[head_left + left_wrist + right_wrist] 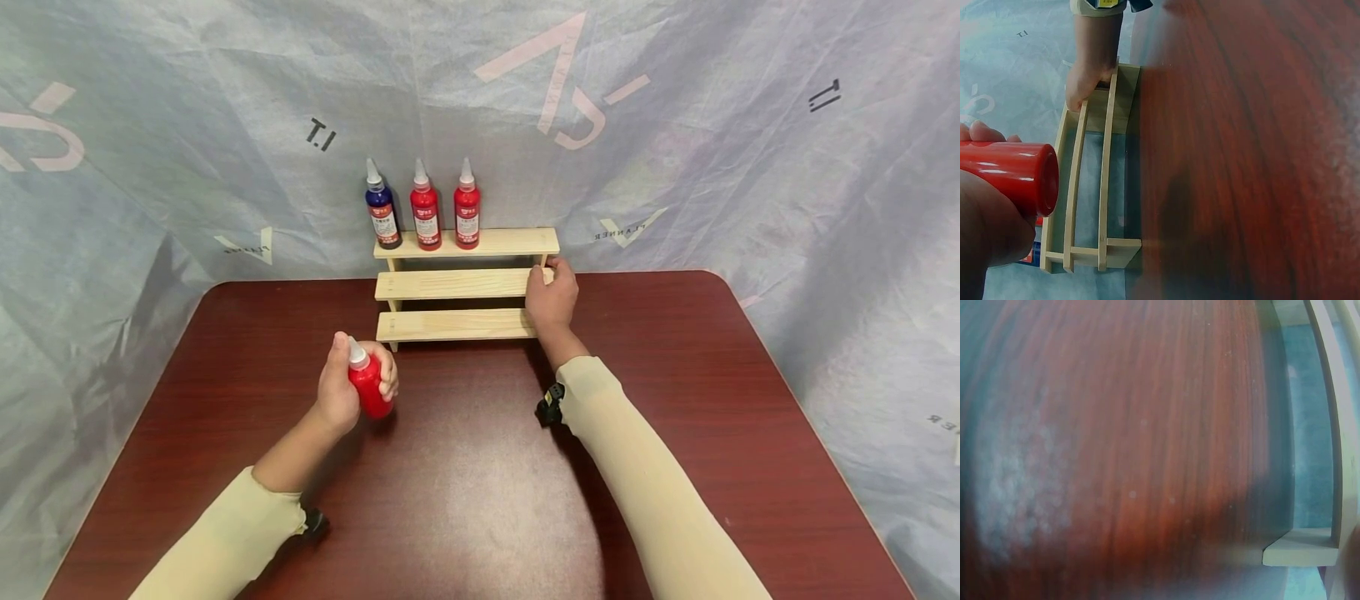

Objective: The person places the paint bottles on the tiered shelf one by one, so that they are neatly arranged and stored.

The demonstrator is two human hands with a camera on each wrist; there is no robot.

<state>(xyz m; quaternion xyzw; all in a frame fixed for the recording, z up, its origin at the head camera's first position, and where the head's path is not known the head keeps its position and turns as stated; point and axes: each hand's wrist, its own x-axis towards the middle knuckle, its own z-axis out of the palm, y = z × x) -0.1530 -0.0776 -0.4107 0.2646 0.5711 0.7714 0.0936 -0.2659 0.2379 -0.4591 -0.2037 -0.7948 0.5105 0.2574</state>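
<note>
My left hand grips a red squeeze bottle with a white pointed cap, held over the table in front of the rack's left end. In the left wrist view the base of this red bottle faces the rack. My right hand holds the right end of a three-tier wooden rack, its fingers around the side by the middle shelf. On the top shelf, from the left, stand a dark blue bottle and two red bottles, all upright with white nozzles.
The rack stands at the back edge of a dark red-brown wooden table. Behind it hangs a grey printed sheet, which also covers the sides. Small black cameras are strapped at both wrists.
</note>
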